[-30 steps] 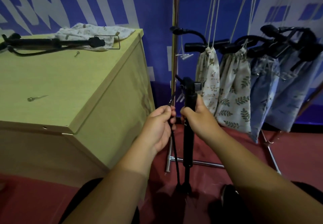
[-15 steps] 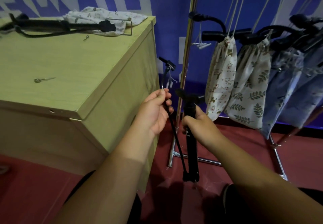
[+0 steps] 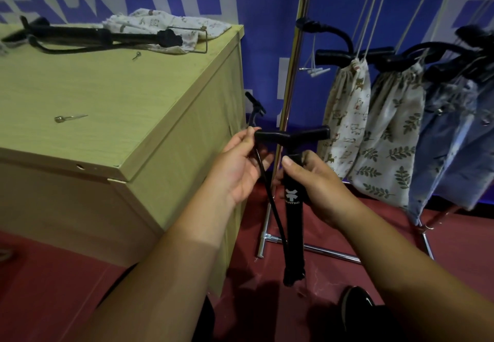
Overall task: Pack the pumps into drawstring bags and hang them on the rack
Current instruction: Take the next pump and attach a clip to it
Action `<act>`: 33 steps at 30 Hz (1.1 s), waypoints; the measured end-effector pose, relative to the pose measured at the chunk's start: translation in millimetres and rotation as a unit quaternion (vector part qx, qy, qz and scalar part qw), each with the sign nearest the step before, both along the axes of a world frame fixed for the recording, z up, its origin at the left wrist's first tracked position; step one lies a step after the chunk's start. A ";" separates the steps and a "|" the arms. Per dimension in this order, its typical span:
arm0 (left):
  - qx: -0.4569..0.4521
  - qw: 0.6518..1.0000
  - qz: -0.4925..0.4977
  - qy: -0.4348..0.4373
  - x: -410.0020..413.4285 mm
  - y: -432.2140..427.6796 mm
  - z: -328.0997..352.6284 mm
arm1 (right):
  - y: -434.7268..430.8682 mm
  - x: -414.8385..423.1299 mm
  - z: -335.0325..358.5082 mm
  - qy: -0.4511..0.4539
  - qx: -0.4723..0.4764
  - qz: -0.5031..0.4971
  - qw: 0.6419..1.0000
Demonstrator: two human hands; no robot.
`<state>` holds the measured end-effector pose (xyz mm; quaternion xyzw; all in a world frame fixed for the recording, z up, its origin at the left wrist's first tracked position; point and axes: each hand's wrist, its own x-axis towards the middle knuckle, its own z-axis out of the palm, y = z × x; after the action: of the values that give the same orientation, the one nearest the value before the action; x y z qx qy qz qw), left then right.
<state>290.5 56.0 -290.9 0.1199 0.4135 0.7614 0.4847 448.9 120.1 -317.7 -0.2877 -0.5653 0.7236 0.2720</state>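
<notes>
Bare hands (image 3: pixel 319 185) and forearms (image 3: pixel 187 259); glossy black shoe (image 3: pixel 357 301).

Black pump (image 3: pixel 293 229) upright near bags (image 3: pixel 387 133) hanging on rack (image 3: pixel 294 61).

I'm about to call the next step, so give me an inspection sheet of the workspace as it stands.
Surface: pale wooden cabinet top.
Job's things: held pump upright in front of the rack; second pump lying at the cabinet's far edge, partly over a printed bag; filled bags hung on the rack.
Clutter: one metal needle mid-top, another near the second pump.
Grippers: left hand pinches the hose beside the T-handle; right hand grips the barrel's top.
Cables: hose hangs beside the held pump; drawstrings rise from the filled bags.
Surroundings: blue wall, red floor.
</notes>
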 end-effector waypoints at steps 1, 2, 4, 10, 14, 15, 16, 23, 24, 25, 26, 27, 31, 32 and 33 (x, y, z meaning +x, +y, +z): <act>0.001 1.000 0.002 -0.002 -0.4 0.5 0.2 | -0.1 -0.6 0.7 0.021 -0.011 -0.004 1.000; 0.000 1.000 0.006 -0.007 -1.0 1.1 -0.3 | 0.0 -1.0 0.4 0.029 -0.016 -0.003 0.999; -0.005 1.000 0.006 0.002 -3.7 2.3 -2.8 | -0.7 -1.5 0.8 0.018 -0.020 0.004 1.000; -0.002 0.995 -0.030 0.096 -2.1 -2.8 -2.6 | -6.1 -7.5 -4.0 -0.074 0.041 -0.028 0.996; -0.004 0.985 -0.024 0.170 -3.1 -6.3 -2.7 | -9.0 -9.3 -4.5 -0.088 0.073 -0.018 0.993; -0.007 0.982 -0.022 0.186 -3.4 -7.4 -3.2 | -10.1 -9.3 -2.9 -0.083 0.058 -0.017 0.995; -0.013 0.978 -0.019 0.205 -3.5 -8.1 -3.5 | -10.9 -9.9 -1.1 -0.085 0.048 -0.019 0.995; -0.022 0.955 0.002 0.296 -3.2 -6.5 -13.5 | -9.3 -7.5 1.9 -0.132 0.022 -0.011 0.991; -0.022 0.955 -0.007 0.297 -2.2 -5.7 -14.2 | -8.5 -7.1 1.4 -0.130 0.018 -0.006 0.991; -0.020 0.955 -0.017 0.294 -1.3 -5.4 -15.2 | -8.0 -6.3 0.4 -0.125 0.012 -0.001 0.992; -0.015 0.957 -0.026 0.288 -0.7 -4.8 -16.7 | -7.9 -5.4 -0.1 -0.120 0.006 0.004 0.993; -0.008 0.959 -0.032 0.282 -0.9 -4.1 -18.4 | -7.4 -4.6 -1.4 -0.113 -0.003 0.009 0.994; -0.005 0.960 -0.045 0.275 -1.8 -3.7 -22.5 | -5.1 -1.8 -8.2 -0.105 -0.024 0.046 0.993; -0.006 0.960 -0.050 0.275 -1.7 -4.1 -22.5 | -4.3 -0.8 -8.5 -0.116 -0.014 0.050 0.992; -0.007 0.960 -0.054 0.276 -2.0 -4.9 -22.2 | -3.4 0.3 -8.2 -0.130 -0.002 0.054 0.990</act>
<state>288.4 51.1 -313.2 0.3442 0.5291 0.6686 0.3931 449.2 116.7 -325.9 -0.3485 -0.6090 0.6953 0.1559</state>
